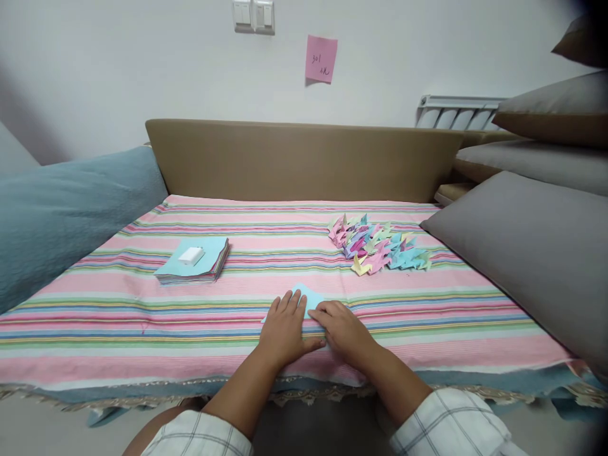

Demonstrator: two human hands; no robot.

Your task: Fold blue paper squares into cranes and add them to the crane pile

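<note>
A light blue sheet of origami paper (308, 299), folded to a pointed shape, lies on the striped cloth in front of me. My left hand (284, 326) rests flat over its left part, fingers stretched out and thumb pointing right. At the paper's right side, my right hand (342, 326) has its fingers curled together, with the thumb and fingertips on the edge. Both hands hide much of the sheet. Farther off to the right is a pile of folded paper cranes (375, 244) in pink, blue, yellow, green and purple.
On the left, a stack of coloured paper (213, 269) carries a small white block (191, 256). Grey cushions (532, 234) border the right side, a blue padded armrest (80, 209) the left. A brown backrest (304, 161) stands behind the striped cloth (118, 323).
</note>
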